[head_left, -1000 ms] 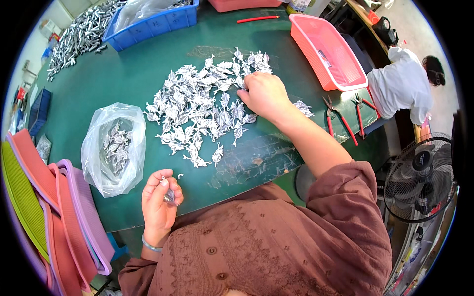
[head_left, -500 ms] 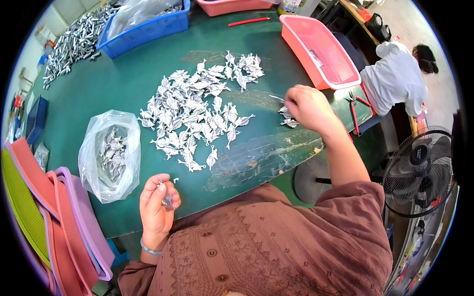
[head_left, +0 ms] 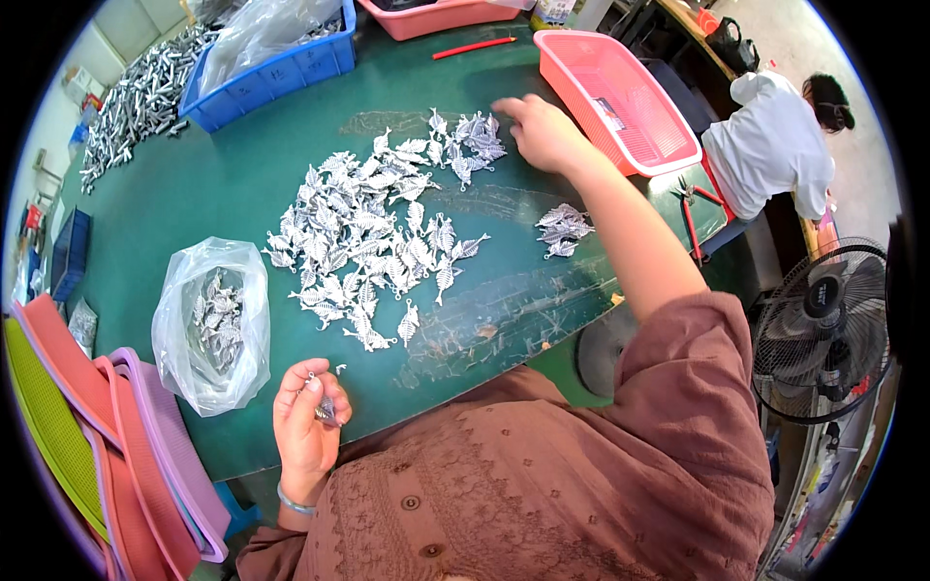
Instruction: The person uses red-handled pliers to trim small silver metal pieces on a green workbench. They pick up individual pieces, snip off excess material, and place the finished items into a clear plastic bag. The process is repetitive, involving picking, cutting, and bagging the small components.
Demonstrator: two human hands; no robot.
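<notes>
My left hand [head_left: 308, 418], near the table's front edge, is closed around a silver fishbone-shaped metal charm [head_left: 326, 411]; fingers partly cover it. My right hand [head_left: 539, 131] reaches over the table with its index finger stretched out and nothing visible in it. That fingertip is close to the far right cluster of charms [head_left: 476, 142]. A large spread pile of similar charms [head_left: 354, 232] lies in the middle. To its right, beneath my right forearm, sits a small separate group of charms [head_left: 562, 230]. More charms rest inside an open clear plastic bag [head_left: 170, 324] at the left.
A pink basket [head_left: 562, 73] stands at the far right, with red-handled pliers [head_left: 692, 225] nearby. Behind are a blue bin [head_left: 281, 89], a heap of metal pieces [head_left: 136, 107] and a red pencil [head_left: 474, 47]. Stacked baskets [head_left: 160, 445] stand left; a fan [head_left: 823, 329] and another person [head_left: 770, 145] are right.
My right hand has left the small group at the right and moved away from me, to the far end of the main pile. My left hand keeps its hold.
</notes>
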